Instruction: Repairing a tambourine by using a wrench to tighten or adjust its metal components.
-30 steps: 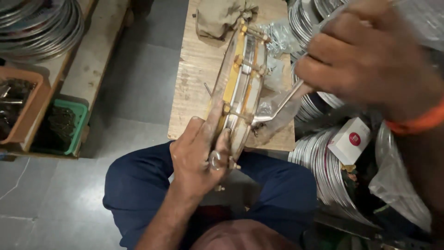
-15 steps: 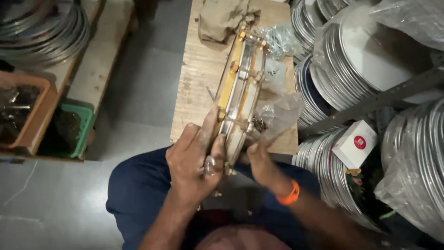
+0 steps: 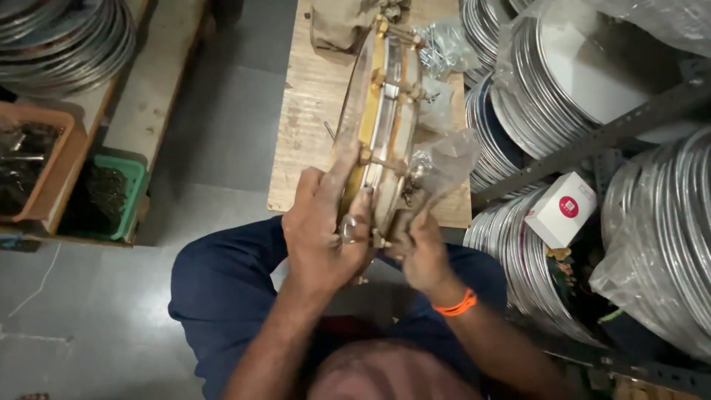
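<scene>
I note a shallow drum frame [image 3: 381, 126] with brass-coloured fittings and metal rods, standing on edge on a wooden board [image 3: 311, 126], its near end pulled in against both hands. The left hand [image 3: 322, 237] is wrapped around the near rim, thumb up along the side, gripping it firmly. The right hand [image 3: 418, 248], with an orange band [image 3: 455, 304] at the wrist, is closed at the lower right of the rim, fingers pinched on a small fitting there; I cannot tell whether it holds a tool. A crumpled clear bag [image 3: 444, 159] lies just above the right hand, touching the frame. Beyond the right hand, stacks of metal hoops [image 3: 548, 96] fill a rack; a small white box [image 3: 563, 207] sits among them. In my judgement, the fitting is best worked with the left hand keeping the frame upright and steady.
</scene>
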